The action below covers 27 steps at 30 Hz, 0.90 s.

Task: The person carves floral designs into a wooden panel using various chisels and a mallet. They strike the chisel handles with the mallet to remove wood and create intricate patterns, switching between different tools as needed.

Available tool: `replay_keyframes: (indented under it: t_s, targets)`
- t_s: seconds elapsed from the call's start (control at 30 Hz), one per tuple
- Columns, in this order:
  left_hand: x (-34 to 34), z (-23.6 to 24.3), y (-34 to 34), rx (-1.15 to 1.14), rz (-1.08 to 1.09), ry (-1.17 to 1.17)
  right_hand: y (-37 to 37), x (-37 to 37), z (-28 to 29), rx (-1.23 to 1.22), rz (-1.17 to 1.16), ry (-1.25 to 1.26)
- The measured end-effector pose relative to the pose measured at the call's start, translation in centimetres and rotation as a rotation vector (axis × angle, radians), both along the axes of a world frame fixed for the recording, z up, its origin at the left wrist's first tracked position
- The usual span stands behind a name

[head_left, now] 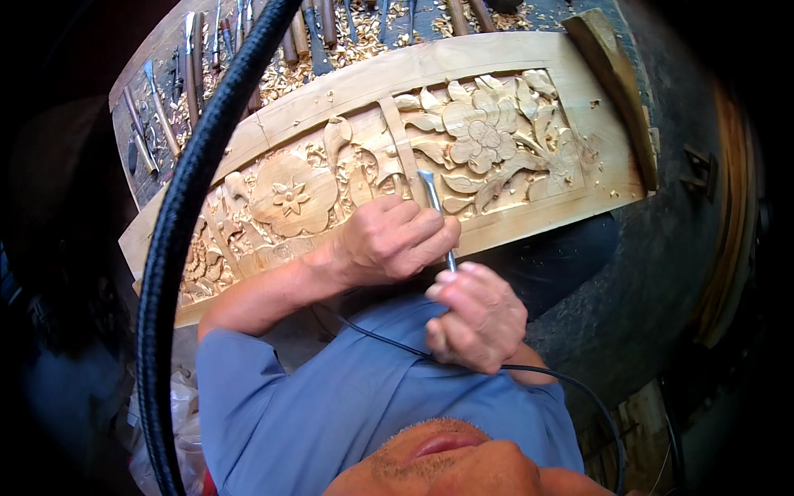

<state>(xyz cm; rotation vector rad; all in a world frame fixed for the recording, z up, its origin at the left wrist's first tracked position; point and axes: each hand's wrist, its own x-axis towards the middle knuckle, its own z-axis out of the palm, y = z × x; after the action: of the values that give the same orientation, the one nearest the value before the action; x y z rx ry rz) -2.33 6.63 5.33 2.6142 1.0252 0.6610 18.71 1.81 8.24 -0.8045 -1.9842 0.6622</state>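
A long pale wooden panel [488,227] lies before me, carved in relief with flowers and leaves. My left hand [401,240] is wrapped round the metal shaft of a chisel [432,192], its wrist resting over the panel's near edge. The flared blade tip touches or hovers just over the carving by an upright divider [399,136]; I cannot tell which. Closer to my chest, my right hand [480,318] is closed at the chisel's rear end, hiding its handle. A carved large blossom [482,140] lies right of the blade, and a smaller star-shaped flower [291,198] to the left.
Several chisels and gouges [161,112] lie among wood shavings [364,41] on the bench [124,99] behind the panel. A curved wooden piece [616,91] lies across the panel's right end. A thick black braided cable [186,198] crosses the left side; a thin cord [571,380] runs across my shirt.
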Motion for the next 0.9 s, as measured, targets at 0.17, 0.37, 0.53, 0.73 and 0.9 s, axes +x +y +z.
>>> replay_keyframes:
  t_s: [0.17,0.37,0.53,0.73,0.9]
  targets:
    - [0.5,-1.5,-1.4,0.169,-0.016,0.106,-3.5,1.6,-1.1,-0.349,-0.319,-0.184]
    - [2.9,-1.1,-1.4,0.267,-0.122,-0.07,-2.7,4.4,-1.2,-0.577,-0.495,-0.106]
    - [4.2,-3.2,-2.1,0.158,-0.23,-0.137,8.1,7.1,-0.6,-0.509,-0.563,-0.007]
    - [4.1,-4.7,-1.9,0.095,-0.289,-0.152,23.4,8.0,-3.0,-0.727,-0.368,-0.016]
    - [3.9,-4.7,-2.1,0.087,-0.312,-0.157,29.5,7.7,-3.7,-0.839,-0.295,-0.118]
